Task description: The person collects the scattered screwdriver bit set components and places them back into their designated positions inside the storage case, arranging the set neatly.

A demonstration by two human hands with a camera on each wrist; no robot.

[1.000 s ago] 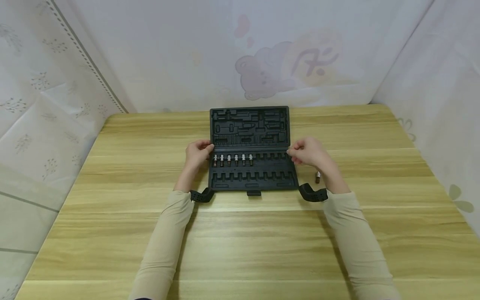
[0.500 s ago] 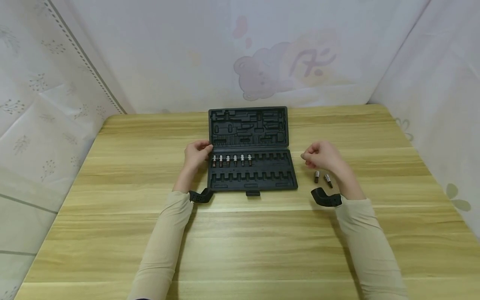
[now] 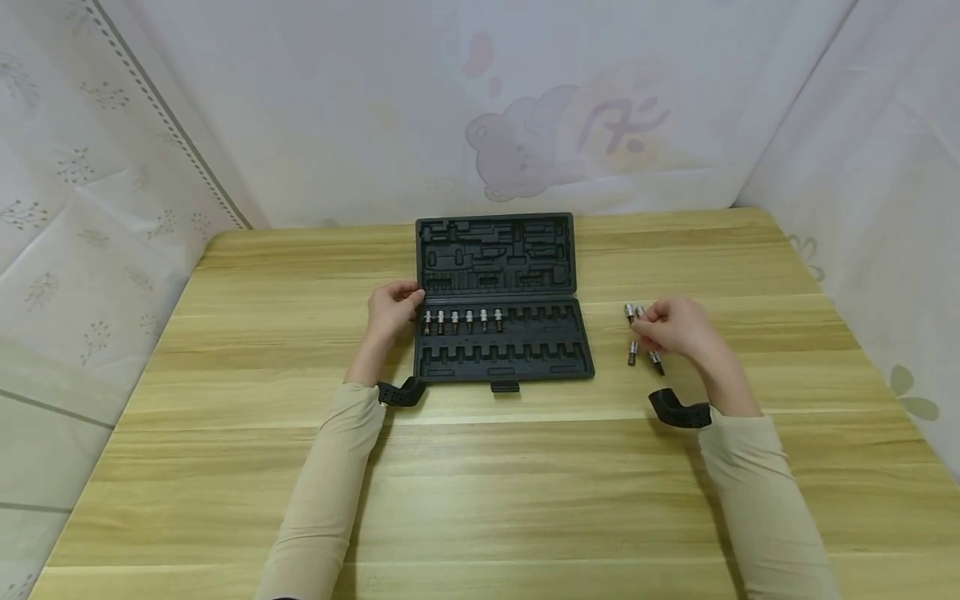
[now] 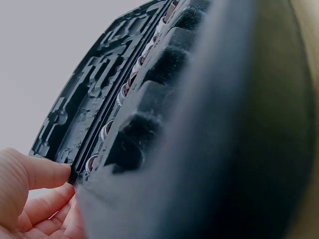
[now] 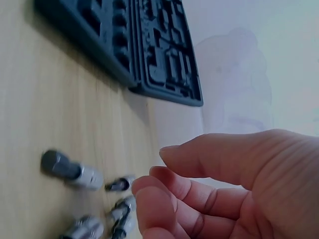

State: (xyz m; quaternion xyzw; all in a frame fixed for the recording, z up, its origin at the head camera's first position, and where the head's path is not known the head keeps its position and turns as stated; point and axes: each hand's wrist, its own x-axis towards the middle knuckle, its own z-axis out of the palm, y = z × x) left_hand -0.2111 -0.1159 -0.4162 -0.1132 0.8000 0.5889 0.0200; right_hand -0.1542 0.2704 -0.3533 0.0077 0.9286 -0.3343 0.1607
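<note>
A black tool case (image 3: 504, 360) lies open in the middle of the wooden table, its lid (image 3: 495, 250) flat behind the base. Several silver bits (image 3: 462, 320) stand in the left part of the base's upper row. My left hand (image 3: 415, 302) holds the case's left edge at the hinge; in the left wrist view the thumb (image 4: 45, 172) touches the corner of the case (image 4: 164, 124). My right hand (image 3: 651, 325) hovers over several loose bits (image 3: 632, 352) on the table right of the case. Its fingers (image 5: 164, 191) are loosely curled and hold nothing above the bits (image 5: 75, 172).
White patterned sheets wall off the table (image 3: 480, 483) at the back and both sides. Black wrist straps (image 3: 678, 410) sit on both beige sleeves. Bare wood stretches in front of the case and to its left.
My right hand left the case's right edge and moved right over the table. More loose bits now lie there. The left hand and case stayed put.
</note>
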